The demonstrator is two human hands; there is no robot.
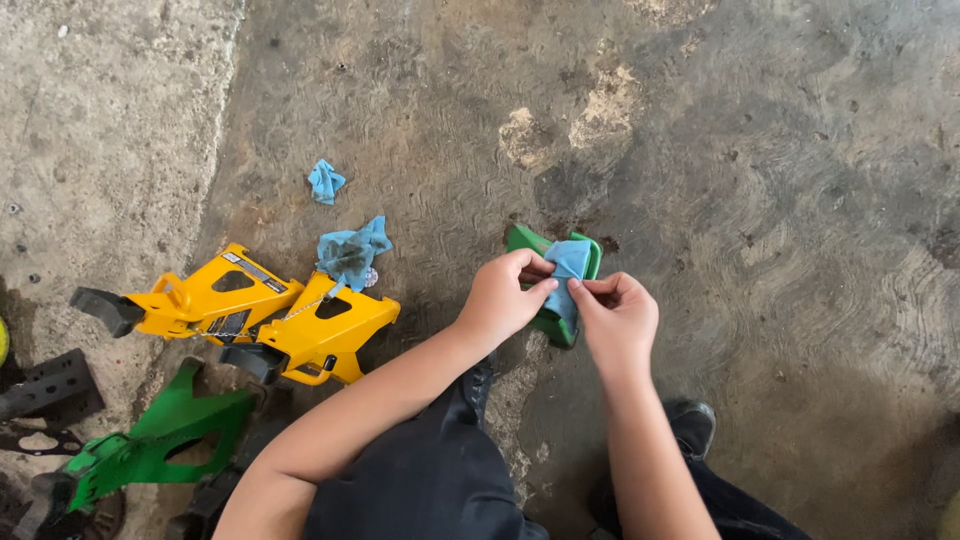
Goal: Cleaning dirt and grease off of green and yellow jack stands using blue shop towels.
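I see my left hand (502,296) and right hand (617,315) pinching a soft blue cloth (566,275) against a green plastic part (552,280), over the rough stained concrete floor (760,180).

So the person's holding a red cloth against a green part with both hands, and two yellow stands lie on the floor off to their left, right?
Not quite: the cloth is blue, not red, as the head view shows. Both the left hand and right hand hold it against the green part, with two yellow stands on the floor to their left.

head view, straight down, near, concrete floor (760,150)
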